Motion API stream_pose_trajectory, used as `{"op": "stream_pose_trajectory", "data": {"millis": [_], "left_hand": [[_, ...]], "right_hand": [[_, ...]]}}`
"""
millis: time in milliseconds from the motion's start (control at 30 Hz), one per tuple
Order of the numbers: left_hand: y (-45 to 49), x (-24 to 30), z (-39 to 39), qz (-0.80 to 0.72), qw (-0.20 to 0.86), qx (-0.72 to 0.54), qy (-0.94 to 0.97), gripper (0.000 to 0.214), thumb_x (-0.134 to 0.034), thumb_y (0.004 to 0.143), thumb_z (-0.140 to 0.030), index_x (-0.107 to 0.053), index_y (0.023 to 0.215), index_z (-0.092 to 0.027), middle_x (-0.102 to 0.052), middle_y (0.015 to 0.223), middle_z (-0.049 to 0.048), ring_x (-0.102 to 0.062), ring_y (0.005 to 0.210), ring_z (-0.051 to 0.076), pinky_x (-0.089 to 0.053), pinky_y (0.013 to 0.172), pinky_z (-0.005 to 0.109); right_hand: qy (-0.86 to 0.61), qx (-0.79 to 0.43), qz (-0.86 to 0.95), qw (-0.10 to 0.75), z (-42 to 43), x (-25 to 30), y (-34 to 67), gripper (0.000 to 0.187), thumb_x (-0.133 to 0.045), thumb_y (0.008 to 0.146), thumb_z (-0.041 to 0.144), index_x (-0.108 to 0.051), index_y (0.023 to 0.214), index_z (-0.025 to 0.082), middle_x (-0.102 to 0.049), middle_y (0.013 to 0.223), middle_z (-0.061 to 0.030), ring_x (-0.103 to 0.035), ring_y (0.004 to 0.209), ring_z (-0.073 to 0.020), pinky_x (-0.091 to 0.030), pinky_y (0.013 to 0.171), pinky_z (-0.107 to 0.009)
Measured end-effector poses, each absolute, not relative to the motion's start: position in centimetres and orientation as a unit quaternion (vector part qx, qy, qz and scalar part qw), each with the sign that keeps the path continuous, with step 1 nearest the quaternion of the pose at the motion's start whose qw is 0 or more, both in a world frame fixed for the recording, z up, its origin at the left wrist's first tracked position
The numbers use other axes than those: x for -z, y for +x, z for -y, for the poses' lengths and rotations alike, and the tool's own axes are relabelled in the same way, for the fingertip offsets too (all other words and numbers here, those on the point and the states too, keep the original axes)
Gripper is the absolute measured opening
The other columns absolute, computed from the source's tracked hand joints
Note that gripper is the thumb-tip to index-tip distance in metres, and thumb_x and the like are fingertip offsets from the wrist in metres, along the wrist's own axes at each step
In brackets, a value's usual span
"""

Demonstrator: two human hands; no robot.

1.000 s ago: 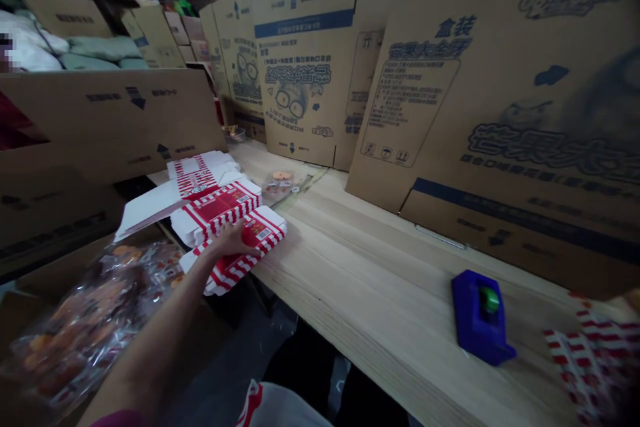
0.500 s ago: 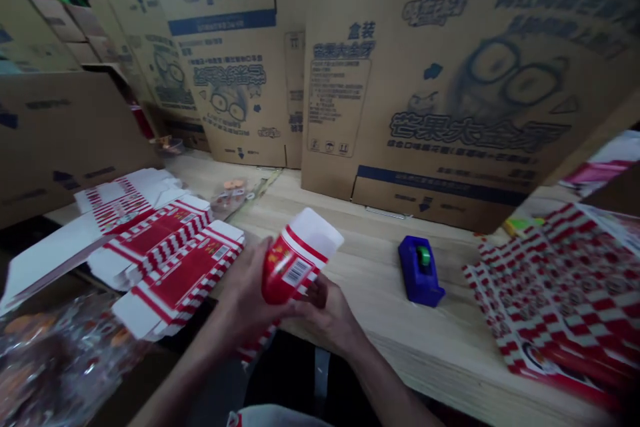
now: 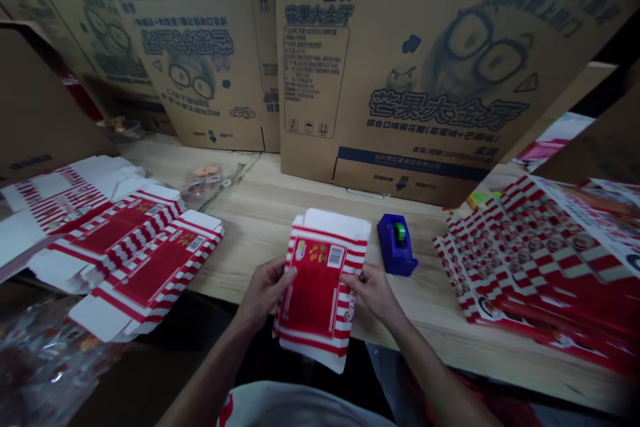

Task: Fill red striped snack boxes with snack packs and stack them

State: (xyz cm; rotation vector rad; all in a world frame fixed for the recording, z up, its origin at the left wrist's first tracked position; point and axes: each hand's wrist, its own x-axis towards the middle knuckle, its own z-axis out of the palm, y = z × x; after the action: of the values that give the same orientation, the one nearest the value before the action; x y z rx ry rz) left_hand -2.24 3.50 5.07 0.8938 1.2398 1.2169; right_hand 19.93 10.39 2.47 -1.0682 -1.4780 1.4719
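Both hands, left hand [image 3: 264, 290] and right hand [image 3: 373, 290], have fingers clamped on a flat carton [image 3: 320, 283]; its print blurs.

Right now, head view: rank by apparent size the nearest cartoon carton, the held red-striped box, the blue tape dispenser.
1. nearest cartoon carton
2. red-striped box, though nearest the camera
3. blue tape dispenser

You face a pale wooden workbench [image 3: 265, 210]; tall printed corrugated cartons [image 3: 400, 80] stand along its far edge, walling it in under dim light.
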Motion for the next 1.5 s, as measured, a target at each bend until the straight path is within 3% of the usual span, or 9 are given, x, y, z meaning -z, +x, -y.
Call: {"op": "stream_pose_trajectory", "data": {"millis": [167,333,433,633,800,933,1100,1367,1500], "left_hand": [[-1.6,-4.0,-1.7,-0.517,0.611,-0.498,0.333,0.036,-0.075,0.071,-0.046,-0.07,0.083,-0.012,-0.071,0.068,0.0051,-0.065,0.055,0.018,-0.052,0.056,0.028],[-1.9,-4.1,-2.2,-0.466,0.58,-0.563,0.36,0.059,-0.073,0.077,-0.039,-0.054,0.13,-0.021,-0.07,0.114,0.0108,-0.068,0.097,0.024,-0.055,0.081,0.032],[-2.3,-3.3,-2.9,-0.457,0.558,-0.596,0.355,0.072,-0.075,0.075,-0.036,-0.047,0.138,-0.018,-0.07,0.115,0.0131,-0.067,0.101,0.026,-0.054,0.085,0.036],[-2.4,-0.9,-2.5,-0.448,0.608,-0.56,0.339,0.06,-0.078,0.071,-0.03,-0.06,0.127,-0.019,-0.07,0.115,0.011,-0.068,0.094,0.024,-0.055,0.083,0.037],[-2.3,-1.1,-3.0,-0.496,0.576,-0.553,0.341,0.03,-0.077,0.071,-0.035,-0.075,0.095,-0.016,-0.073,0.104,0.0081,-0.067,0.09,0.021,-0.053,0.078,0.03],[-2.4,-1.3,-4.8,-0.512,0.556,-0.556,0.344,0.028,-0.078,0.067,-0.037,-0.068,0.06,-0.012,-0.068,0.069,0.0034,-0.06,0.063,0.013,-0.047,0.06,0.023],[-3.0,-1.1,-6.6,-0.505,0.591,-0.522,0.35,0.034,-0.083,0.055,-0.034,-0.067,0.078,-0.014,-0.065,0.065,0.0012,-0.059,0.055,0.014,-0.045,0.053,0.024],[-3.5,-1.0,-5.0,-0.531,0.464,-0.491,0.511,0.017,-0.074,0.071,-0.034,-0.074,0.074,-0.017,-0.07,0.086,0.0086,-0.063,0.083,0.02,-0.05,0.068,0.025],[-3.3,-1.7,-4.6,-0.555,0.458,-0.437,0.54,0.021,-0.067,0.077,-0.035,-0.074,0.072,-0.016,-0.072,0.075,0.0077,-0.064,0.071,0.019,-0.05,0.062,0.024]], "right_hand": [[-0.416,-0.597,0.563,0.391,-11.8,-2.5,20.2,0.037,-0.078,0.064,0.05,-0.071,0.077,0.016,-0.072,0.074,-0.0029,-0.064,0.063,-0.0192,-0.051,0.058,-0.028],[-0.381,-0.673,0.561,0.294,-10.3,-0.6,20.8,0.035,-0.078,0.066,0.047,-0.069,0.075,0.014,-0.071,0.072,-0.0023,-0.064,0.062,-0.0169,-0.051,0.058,-0.027],[-0.34,-0.717,0.55,0.26,-8.3,0.6,21.2,0.037,-0.078,0.068,0.046,-0.068,0.087,0.016,-0.072,0.08,-0.003,-0.067,0.07,-0.0186,-0.054,0.065,-0.03],[-0.43,-0.576,0.54,0.439,-7.3,1.9,21.5,0.054,-0.078,0.07,0.042,-0.057,0.117,0.026,-0.067,0.115,-0.0081,-0.069,0.078,-0.0183,-0.058,0.073,-0.034],[-0.42,-0.476,0.631,0.445,-9.0,1.8,21.6,0.024,-0.068,0.081,0.04,-0.075,0.095,0.022,-0.07,0.104,-0.0094,-0.065,0.097,-0.0241,-0.052,0.088,-0.039],[-0.41,-0.493,0.629,0.439,-10.0,1.3,21.3,0.018,-0.07,0.079,0.039,-0.074,0.079,0.021,-0.069,0.094,-0.0078,-0.065,0.088,-0.0214,-0.053,0.08,-0.034],[-0.388,-0.586,0.584,0.405,-10.8,0.4,21.3,0.04,-0.076,0.072,0.038,-0.065,0.109,0.024,-0.064,0.084,-0.001,-0.063,0.073,-0.015,-0.052,0.069,-0.027],[-0.37,-0.509,0.681,0.374,-9.6,-1.1,21.9,0.026,-0.063,0.085,0.044,-0.075,0.088,0.021,-0.069,0.097,-0.0094,-0.064,0.094,-0.023,-0.05,0.084,-0.035],[-0.386,-0.527,0.67,0.352,-9.1,-1.5,21.6,0.03,-0.064,0.083,0.047,-0.074,0.079,0.02,-0.072,0.095,-0.0101,-0.066,0.089,-0.0233,-0.053,0.079,-0.035]]}}
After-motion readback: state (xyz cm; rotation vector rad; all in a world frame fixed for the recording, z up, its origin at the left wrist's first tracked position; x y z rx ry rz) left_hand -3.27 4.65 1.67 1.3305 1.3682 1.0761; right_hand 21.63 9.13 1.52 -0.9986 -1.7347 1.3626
